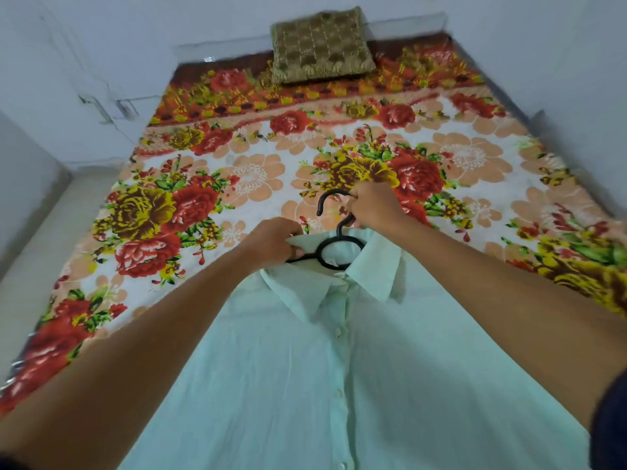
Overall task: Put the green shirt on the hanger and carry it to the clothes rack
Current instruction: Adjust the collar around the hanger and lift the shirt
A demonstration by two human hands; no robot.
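A pale green buttoned shirt (305, 368) hangs in front of me over the near part of the bed, collar up. A black hanger (334, 247) sits inside its neck, with the ring and hook showing above the collar. My right hand (371, 206) grips the hanger's hook. My left hand (274, 244) pinches the shirt's left collar edge against the hanger's arm. The hanger's shoulders are hidden under the cloth.
The bed (237, 171) carries a floral sheet in red, yellow and peach. A brown-gold cushion (320, 45) lies at its far end against the white wall. Pale floor (44, 245) runs along the bed's left side.
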